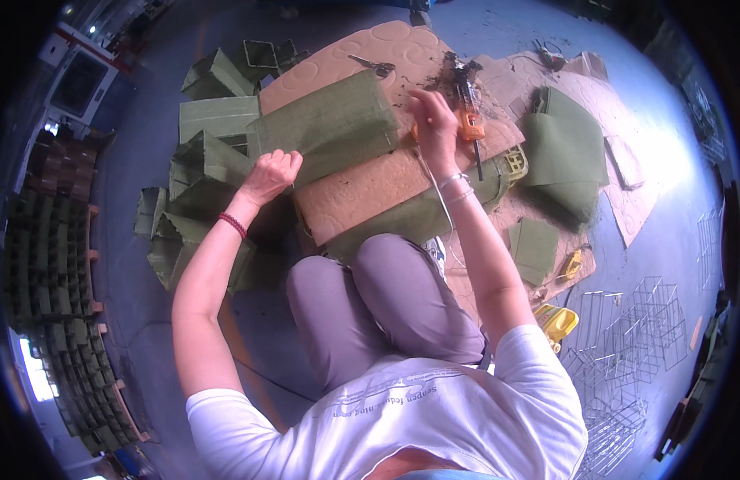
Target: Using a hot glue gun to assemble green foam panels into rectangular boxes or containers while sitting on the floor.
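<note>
Sitting on the floor with knees drawn up in grey trousers (386,296), the person works over a tan embossed board (370,180) that serves as the worktop. On the board, toward ten o'clock of its middle, lies an olive-green fabric-covered box (330,124), lying on its side. The left hand (270,174) is curled into a fist, clamped on the lower left edge of that box's fabric, with a red bracelet (233,225) at the wrist. The right hand (434,124) rests just beside the box's right end, at three o'clock of it, fingers bent down onto the board; whether it pinches anything, I cannot tell. Touching that hand on its far side is an orange glue gun (469,120), its tip surrounded by dark charred residue. A thin pale cord (438,196) trails from near the right wrist toward the lap. Scissors (372,64) lie at twelve o'clock on the board. More finished green boxes (202,152) are heaped at nine o'clock, folded green fabric (566,152) sits at three o'clock, and bare wire frames (626,352) lie at four o'clock on the floor.
</note>
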{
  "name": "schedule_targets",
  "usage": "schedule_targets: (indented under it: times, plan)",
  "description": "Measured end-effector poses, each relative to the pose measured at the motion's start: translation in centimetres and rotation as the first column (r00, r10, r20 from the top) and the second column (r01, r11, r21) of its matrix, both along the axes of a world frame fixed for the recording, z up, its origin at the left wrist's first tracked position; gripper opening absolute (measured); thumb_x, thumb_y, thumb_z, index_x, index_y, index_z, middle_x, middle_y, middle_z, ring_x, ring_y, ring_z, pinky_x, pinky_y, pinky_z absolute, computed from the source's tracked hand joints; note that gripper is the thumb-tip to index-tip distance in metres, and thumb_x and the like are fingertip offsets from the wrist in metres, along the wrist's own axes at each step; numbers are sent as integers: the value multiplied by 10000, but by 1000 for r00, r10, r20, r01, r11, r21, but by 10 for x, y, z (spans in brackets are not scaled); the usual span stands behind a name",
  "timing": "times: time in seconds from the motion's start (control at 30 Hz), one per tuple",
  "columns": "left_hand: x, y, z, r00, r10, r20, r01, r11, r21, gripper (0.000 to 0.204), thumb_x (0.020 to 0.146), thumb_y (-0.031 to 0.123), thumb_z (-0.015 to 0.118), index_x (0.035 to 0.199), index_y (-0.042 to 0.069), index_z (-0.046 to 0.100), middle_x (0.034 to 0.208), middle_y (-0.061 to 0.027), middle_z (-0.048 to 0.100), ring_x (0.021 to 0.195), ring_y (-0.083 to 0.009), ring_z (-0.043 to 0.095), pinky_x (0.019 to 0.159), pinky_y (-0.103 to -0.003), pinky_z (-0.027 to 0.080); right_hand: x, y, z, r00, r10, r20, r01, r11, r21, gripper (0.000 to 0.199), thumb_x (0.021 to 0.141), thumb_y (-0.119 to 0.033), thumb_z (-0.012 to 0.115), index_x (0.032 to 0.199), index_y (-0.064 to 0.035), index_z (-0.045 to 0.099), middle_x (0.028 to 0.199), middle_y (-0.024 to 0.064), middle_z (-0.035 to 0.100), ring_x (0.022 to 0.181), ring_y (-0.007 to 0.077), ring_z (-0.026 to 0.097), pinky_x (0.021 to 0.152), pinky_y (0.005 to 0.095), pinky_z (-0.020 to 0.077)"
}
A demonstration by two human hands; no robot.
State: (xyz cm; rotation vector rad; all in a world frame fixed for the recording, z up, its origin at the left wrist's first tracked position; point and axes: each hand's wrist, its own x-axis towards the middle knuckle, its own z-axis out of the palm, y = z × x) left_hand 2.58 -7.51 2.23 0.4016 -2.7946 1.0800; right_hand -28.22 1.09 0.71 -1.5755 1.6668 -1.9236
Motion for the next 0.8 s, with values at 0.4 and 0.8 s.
schedule_targets:
  times: [0.4,0.8]
  plan:
    - [2,-2,-8,999,-13,-50,12,1000,-27,146,712,109,548,847,54,555,645,-20,481,629,-136,526,550,-249,455,64,-59,-13,332,181,-926,-260,961,95,488,895,-349,473,1254,-17,476,1363,110,438,1281,238,384,1054,372,298]
    - [30,55,-23,679,458,-574,-204,868,452,277,778,265,694,939,55,612,804,-40,605,635,-154,588,530,-278,462,67,-59,-29,326,90,-941,-211,977,20,533,853,-272,561,1332,-89,416,1389,49,421,1291,194,386,1038,381,332]
